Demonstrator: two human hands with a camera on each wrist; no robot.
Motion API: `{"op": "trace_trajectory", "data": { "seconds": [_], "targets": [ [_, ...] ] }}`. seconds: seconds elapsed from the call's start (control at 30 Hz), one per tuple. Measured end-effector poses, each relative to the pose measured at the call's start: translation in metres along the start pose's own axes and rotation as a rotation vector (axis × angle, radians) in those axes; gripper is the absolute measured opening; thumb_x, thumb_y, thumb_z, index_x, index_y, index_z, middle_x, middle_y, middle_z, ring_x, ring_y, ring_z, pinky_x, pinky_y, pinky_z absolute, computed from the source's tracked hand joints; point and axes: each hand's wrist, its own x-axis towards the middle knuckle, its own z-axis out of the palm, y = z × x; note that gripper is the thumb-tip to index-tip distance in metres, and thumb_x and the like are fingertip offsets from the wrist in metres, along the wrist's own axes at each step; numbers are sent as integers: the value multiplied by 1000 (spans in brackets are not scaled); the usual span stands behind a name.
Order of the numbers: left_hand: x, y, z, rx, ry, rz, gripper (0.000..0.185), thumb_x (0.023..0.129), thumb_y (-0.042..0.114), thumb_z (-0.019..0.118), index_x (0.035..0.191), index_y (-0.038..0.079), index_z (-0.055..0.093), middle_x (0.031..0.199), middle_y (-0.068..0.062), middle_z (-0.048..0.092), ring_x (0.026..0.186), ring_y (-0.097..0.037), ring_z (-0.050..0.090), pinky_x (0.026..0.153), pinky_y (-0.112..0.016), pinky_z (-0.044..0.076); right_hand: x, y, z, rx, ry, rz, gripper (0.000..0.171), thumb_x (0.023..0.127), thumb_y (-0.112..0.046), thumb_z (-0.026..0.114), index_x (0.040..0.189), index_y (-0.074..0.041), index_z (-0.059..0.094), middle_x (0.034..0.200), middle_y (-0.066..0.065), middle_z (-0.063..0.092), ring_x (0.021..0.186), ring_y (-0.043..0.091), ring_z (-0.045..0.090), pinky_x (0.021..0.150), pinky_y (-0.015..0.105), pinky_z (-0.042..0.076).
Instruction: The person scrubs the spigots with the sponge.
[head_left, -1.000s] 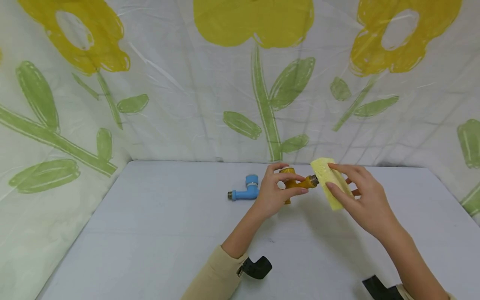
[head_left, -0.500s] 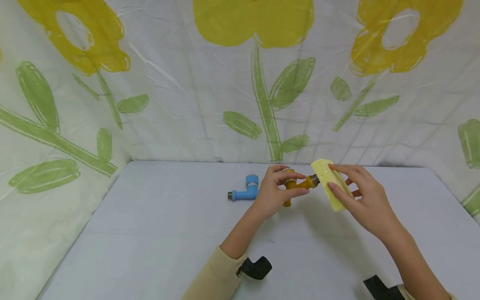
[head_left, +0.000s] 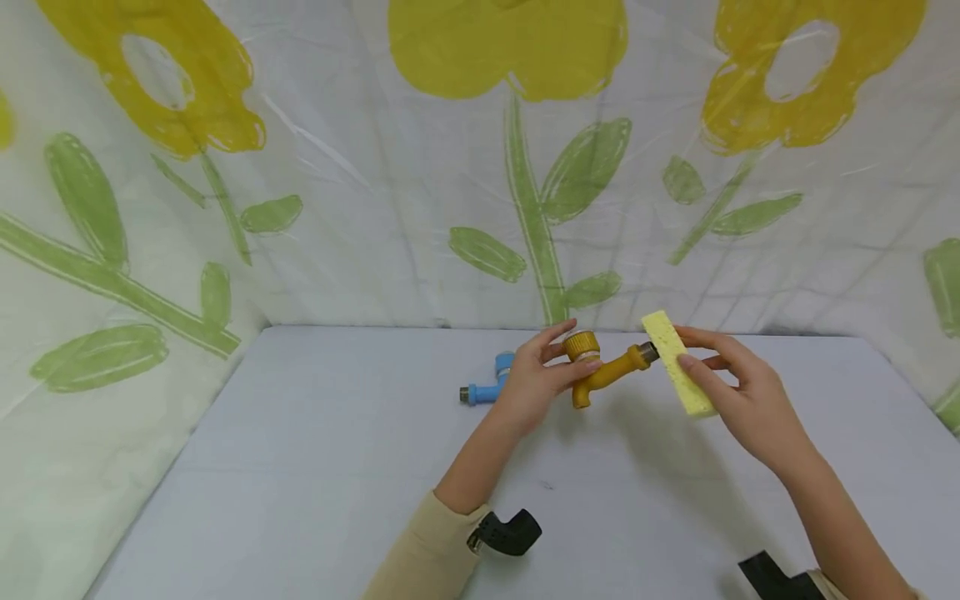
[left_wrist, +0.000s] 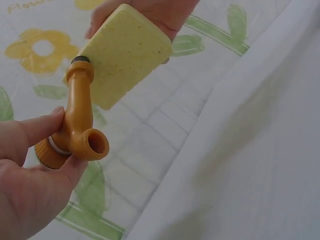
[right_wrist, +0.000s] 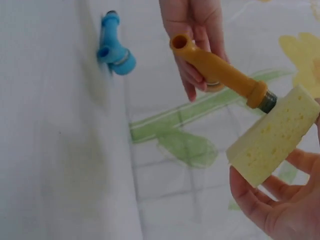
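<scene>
My left hand pinches an orange-yellow faucet by its body near the ribbed knob, above the white table. In the left wrist view the faucet's open spout faces the camera, with thumb and fingers on either side of the body. The faucet's dark threaded end points right, up against a yellow sponge. My right hand holds that sponge between thumb and fingers, its narrow edge toward the head camera. In the right wrist view the threaded end meets the sponge's face.
A blue faucet lies on the white table behind my left hand, partly hidden by it. Behind the table's back edge hangs a white sheet painted with yellow flowers and green leaves. Black wrist mounts sit at both sleeves.
The sponge has turned edge-on and shifted slightly right. The faucet has moved a little right and turned in my left hand, showing more of its body; my left fingers have opened out somewhat.
</scene>
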Motion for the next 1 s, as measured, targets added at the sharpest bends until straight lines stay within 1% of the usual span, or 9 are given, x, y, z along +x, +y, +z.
{"op": "trace_trajectory", "data": {
  "seconds": [0.1, 0.27, 0.37, 0.43, 0.5, 0.63, 0.73, 0.83, 1.0],
  "targets": [
    [1, 0, 0, -32, 9, -21, 58, 98, -2, 73, 152, 5, 55, 130, -19, 67, 106, -22, 72, 101, -42, 60, 0, 0, 0, 17, 1, 10, 45, 110, -28, 59, 154, -19, 56, 143, -19, 52, 105, -3, 55, 64, 22, 55],
    [1, 2, 0, -33, 30, -16, 53, 98, -5, 71, 149, 3, 58, 129, -21, 68, 104, -24, 73, 96, -42, 62, -1, -8, 7, -37, 79, -56, 46, 106, -23, 67, 151, -15, 60, 141, 7, 58, 101, 2, 51, 67, 11, 53],
    [1, 3, 1, -17, 34, -8, 53, 97, -5, 72, 148, 5, 60, 131, -21, 67, 104, -25, 73, 92, -41, 64, -2, -13, 11, -107, 146, -140, 46, 101, -16, 73, 146, -11, 64, 137, 17, 59, 104, 12, 52, 72, 7, 45],
    [0, 4, 2, -9, 40, -3, 52, 98, -4, 72, 147, 6, 61, 132, -21, 67, 102, -25, 74, 90, -40, 65, -3, -15, 12, -171, 181, -199, 48, 96, -13, 78, 142, -11, 66, 137, 20, 59, 110, 24, 55, 76, 16, 45],
    [-1, 6, 3, -3, 53, -3, 51, 98, -3, 72, 147, 7, 62, 131, -21, 67, 100, -23, 73, 88, -39, 65, -3, -17, 12, -244, 218, -262, 50, 89, -11, 82, 137, -11, 70, 135, 20, 60, 110, 34, 56, 74, 28, 49],
    [-2, 7, 4, 8, 83, 8, 49, 97, -2, 73, 145, 6, 63, 129, -20, 68, 97, -22, 72, 86, -37, 65, -3, -19, 11, -390, 290, -388, 46, 85, -22, 78, 129, -12, 73, 128, 21, 62, 104, 40, 56, 58, 53, 54],
    [-2, 6, 5, 8, 86, 21, 48, 97, -3, 74, 143, 5, 63, 127, -20, 69, 96, -23, 73, 84, -38, 66, -3, -21, 12, -457, 333, -447, 47, 92, -42, 64, 126, -11, 74, 124, 24, 63, 100, 44, 56, 47, 60, 54],
    [-3, 5, 7, -2, 81, 29, 48, 96, -4, 75, 142, 4, 64, 125, -20, 70, 96, -23, 74, 84, -38, 66, -3, -22, 15, -507, 369, -469, 60, 99, -57, 48, 125, -9, 73, 121, 27, 63, 100, 49, 57, 44, 62, 53],
    [-2, 3, 8, -14, 103, 59, 47, 94, -5, 76, 139, 4, 64, 123, -20, 70, 93, -20, 73, 83, -37, 66, -3, -23, 16, -541, 388, -476, 63, 99, -57, 44, 123, -7, 74, 119, 29, 63, 99, 52, 58, 45, 64, 53]
  ]
}}
